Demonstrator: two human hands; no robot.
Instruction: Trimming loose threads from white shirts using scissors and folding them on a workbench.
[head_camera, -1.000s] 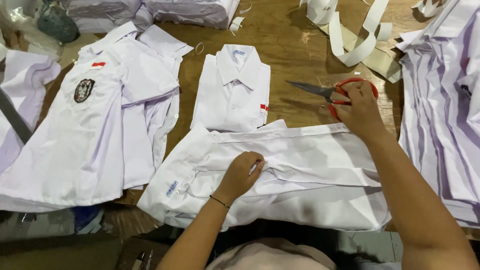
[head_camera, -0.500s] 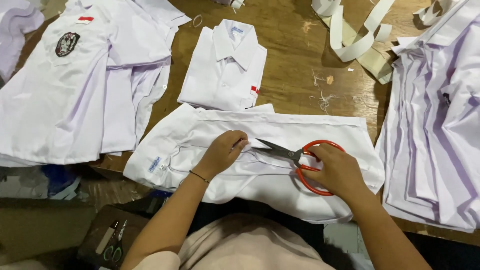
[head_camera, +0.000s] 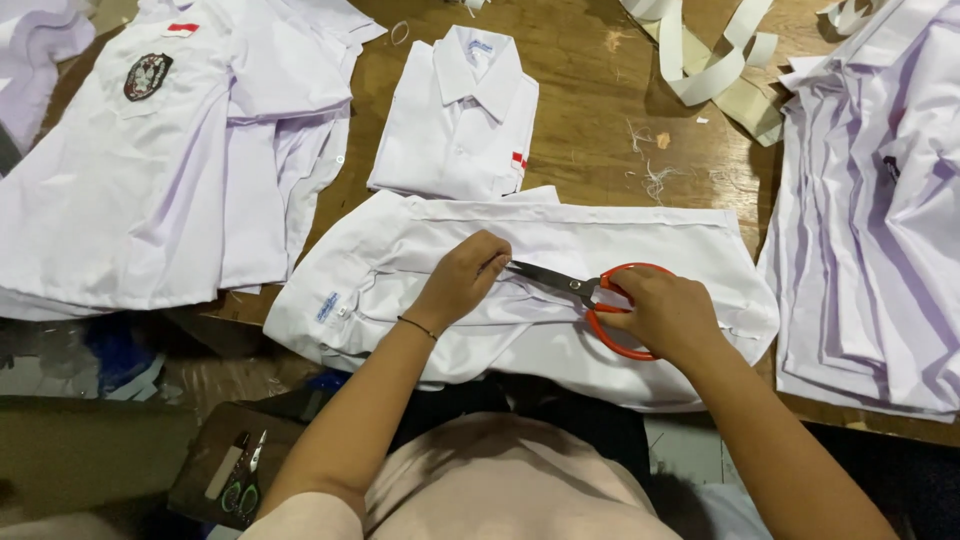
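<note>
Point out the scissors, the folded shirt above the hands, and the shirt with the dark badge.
scissors (head_camera: 552, 278): head view, on the steel blades near the pivot.
folded shirt (head_camera: 455, 130): head view, on the chest below the collar.
badge shirt (head_camera: 120, 190): head view, on the white front below the badge.

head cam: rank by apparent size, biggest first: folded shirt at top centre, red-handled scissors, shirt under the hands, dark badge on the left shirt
1. Shirt under the hands, largest.
2. Folded shirt; it lies farther from the camera, so the gap is unsure.
3. Red-handled scissors, held in the right hand.
4. Dark badge, smallest.
</note>
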